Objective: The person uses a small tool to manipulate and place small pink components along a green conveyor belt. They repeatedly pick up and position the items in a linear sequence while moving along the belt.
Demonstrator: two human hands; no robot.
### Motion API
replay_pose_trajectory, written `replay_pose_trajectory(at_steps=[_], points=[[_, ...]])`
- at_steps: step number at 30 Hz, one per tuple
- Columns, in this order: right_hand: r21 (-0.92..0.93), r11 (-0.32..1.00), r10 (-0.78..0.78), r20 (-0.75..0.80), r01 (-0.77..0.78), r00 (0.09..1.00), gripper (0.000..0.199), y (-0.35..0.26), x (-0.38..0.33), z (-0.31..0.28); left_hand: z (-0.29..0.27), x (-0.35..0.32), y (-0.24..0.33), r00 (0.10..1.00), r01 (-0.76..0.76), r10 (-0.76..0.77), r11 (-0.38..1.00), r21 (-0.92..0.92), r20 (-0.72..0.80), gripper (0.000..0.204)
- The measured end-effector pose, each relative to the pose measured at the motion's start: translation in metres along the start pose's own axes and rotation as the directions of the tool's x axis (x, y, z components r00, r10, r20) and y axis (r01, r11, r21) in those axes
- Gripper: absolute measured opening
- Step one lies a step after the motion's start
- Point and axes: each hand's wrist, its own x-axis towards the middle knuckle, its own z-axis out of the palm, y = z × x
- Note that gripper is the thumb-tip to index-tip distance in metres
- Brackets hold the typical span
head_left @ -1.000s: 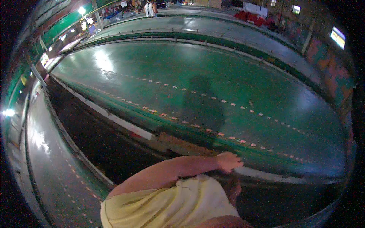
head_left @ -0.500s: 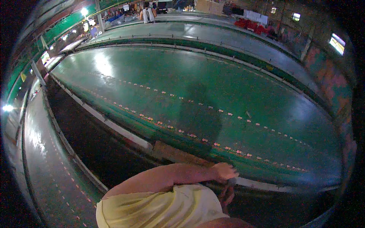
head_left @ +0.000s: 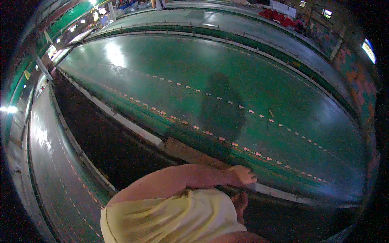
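My left hand (head_left: 244,175) reaches across from a pale yellow sleeve (head_left: 162,216), beside the near edge of a long green table (head_left: 162,56). Its fingers are curled in, and whatever they may hold is hidden. Just below it, my right hand (head_left: 240,201) is dim and partly in shadow, so its fingers cannot be made out. A brown board-like strip (head_left: 194,153) lies along the table edge by my left hand. Two rows of small pink and whitish marks (head_left: 222,139) run lengthwise on the green top. My shadow falls across it.
A pale rail (head_left: 142,133) borders the near side of the table. To the left, beyond a dark gap (head_left: 85,121), runs another long table (head_left: 44,162) with similar marks. More long tables (head_left: 162,18) lie behind. A heap of red material (head_left: 275,17) and a standing person (head_left: 159,4) are at the back.
The view has tilted lower, so the table sits higher in it. My left hand has risen slightly and moved apart from my right hand.
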Motion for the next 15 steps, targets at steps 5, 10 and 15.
replay_pose_trajectory(at_steps=[5,10,15], points=[[0.202,0.966,0.127,0.177,-0.162,0.976,0.033,0.001,0.005,0.030,0.034,0.002,-0.013,0.999,-0.004,0.005,1.000,0.023,-0.037,0.039],[-0.127,0.992,0.002,-0.200,-0.028,0.980,0.031,-0.003,0.003,0.042,0.039,0.009,-0.016,0.998,0.013,-0.017,0.998,0.064,0.057,0.047],[-0.714,0.564,-0.436,0.169,0.414,0.884,0.034,-0.004,-0.008,-0.030,0.040,0.005,-0.013,1.000,-0.011,0.010,1.000,0.025,0.010,0.052]])
